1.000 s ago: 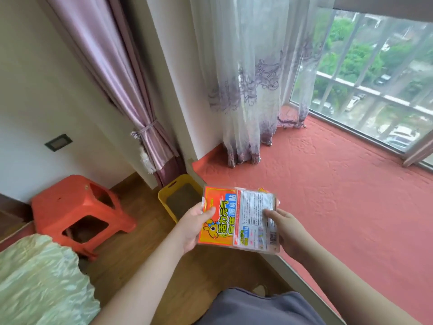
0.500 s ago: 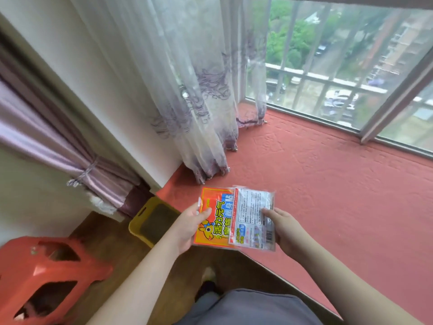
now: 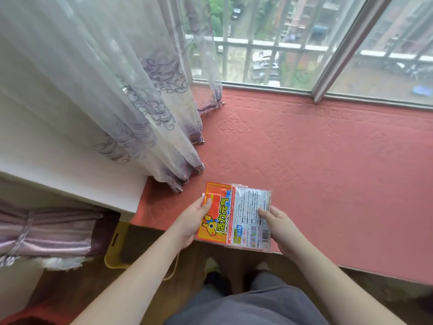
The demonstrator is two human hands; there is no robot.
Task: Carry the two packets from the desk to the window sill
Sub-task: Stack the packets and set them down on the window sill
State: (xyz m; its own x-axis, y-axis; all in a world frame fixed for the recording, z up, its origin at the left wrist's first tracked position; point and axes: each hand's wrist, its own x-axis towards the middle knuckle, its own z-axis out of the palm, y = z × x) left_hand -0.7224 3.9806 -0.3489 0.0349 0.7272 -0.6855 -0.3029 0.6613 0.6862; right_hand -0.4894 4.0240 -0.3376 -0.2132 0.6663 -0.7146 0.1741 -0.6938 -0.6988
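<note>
Presently, left hand [image 3: 191, 221] and right hand [image 3: 282, 228] each grip a side of the two overlapped packets [image 3: 235, 215], held over the window sill's [image 3: 328, 165] front edge.

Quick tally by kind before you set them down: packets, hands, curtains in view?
Packets: 2, orange packet and white-backed packet
Hands: 2, left hand and right hand
Curtains: 2, sheer curtain and purple curtain
Total: 6
</note>
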